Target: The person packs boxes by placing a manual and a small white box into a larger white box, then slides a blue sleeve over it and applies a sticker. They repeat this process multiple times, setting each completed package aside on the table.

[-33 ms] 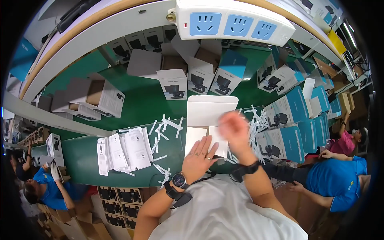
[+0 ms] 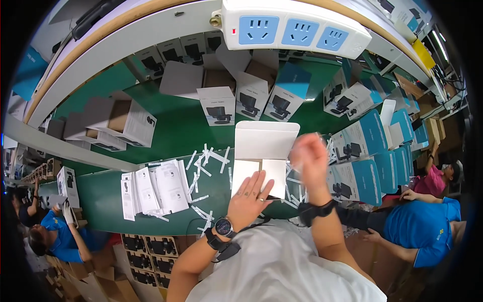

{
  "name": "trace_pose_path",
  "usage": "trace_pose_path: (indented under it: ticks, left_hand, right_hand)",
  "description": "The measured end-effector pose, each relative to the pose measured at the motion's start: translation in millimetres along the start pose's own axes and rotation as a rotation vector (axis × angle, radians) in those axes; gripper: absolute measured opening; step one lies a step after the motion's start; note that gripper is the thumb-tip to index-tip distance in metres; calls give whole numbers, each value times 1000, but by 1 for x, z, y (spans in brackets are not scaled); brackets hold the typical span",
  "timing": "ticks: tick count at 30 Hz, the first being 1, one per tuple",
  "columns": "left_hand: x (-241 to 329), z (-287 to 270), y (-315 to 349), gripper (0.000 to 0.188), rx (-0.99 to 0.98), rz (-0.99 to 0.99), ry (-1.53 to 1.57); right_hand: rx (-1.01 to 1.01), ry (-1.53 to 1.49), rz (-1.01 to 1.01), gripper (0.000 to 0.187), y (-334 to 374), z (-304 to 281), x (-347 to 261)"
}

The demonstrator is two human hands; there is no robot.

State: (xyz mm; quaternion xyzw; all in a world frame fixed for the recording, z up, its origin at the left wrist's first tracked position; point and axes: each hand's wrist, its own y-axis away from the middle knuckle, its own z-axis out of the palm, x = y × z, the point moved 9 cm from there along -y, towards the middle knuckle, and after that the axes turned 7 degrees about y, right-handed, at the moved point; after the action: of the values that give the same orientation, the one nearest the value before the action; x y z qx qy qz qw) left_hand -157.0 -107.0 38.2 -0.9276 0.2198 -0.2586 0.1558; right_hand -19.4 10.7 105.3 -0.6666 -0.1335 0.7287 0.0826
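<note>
A white cardboard box [image 2: 266,140] stands in front of me at the bench edge, its lid flap raised and its inner flaps folded inward. My left hand [image 2: 250,199] lies flat across the near inner flaps, fingers stretched out, a ring on one of them. To the right of the raised lid, apart from the box, my right hand [image 2: 309,156] is lifted over the paper strips [image 2: 329,151]. Motion smears its fingers, so whether they hold anything cannot be made out.
Left on the green bench lies a stack of white leaflets [image 2: 168,189] beside loose white strips [image 2: 201,168]. Printed boxes [image 2: 217,106] stand behind; blue-and-white boxes [image 2: 359,133] crowd the right. A power strip [image 2: 297,27] hangs overhead. People in blue shirts [image 2: 420,221] flank me.
My right hand has moved right, away from the raised lid flap. My left hand stays flat on the box.
</note>
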Motion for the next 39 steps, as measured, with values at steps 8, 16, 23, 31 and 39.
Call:
trace_pose_path:
  ticks: [8, 16, 23, 31, 39]
  left_hand:
    - [-3, -21, -15, 66, -148, 75, 141]
    - [-49, -24, 16, 44, 44, -209, 879]
    - [-53, -34, 21, 42, 74, -203, 953]
    - [-57, -43, 26, 40, 120, -58, 979]
    - [-65, -77, 28, 62, 618, -147, 1021]
  right_hand:
    - [-628, 58, 724, 86, -29, -9, 95]
    - [-717, 774, -203, 21, 42, 87, -6]
    - [-704, 784, -372, 29, 50, 103, -11]
    - [-879, 509, -349, 25, 59, 105, -20]
    - [-412, 1486, 410, 28, 90, -112, 94]
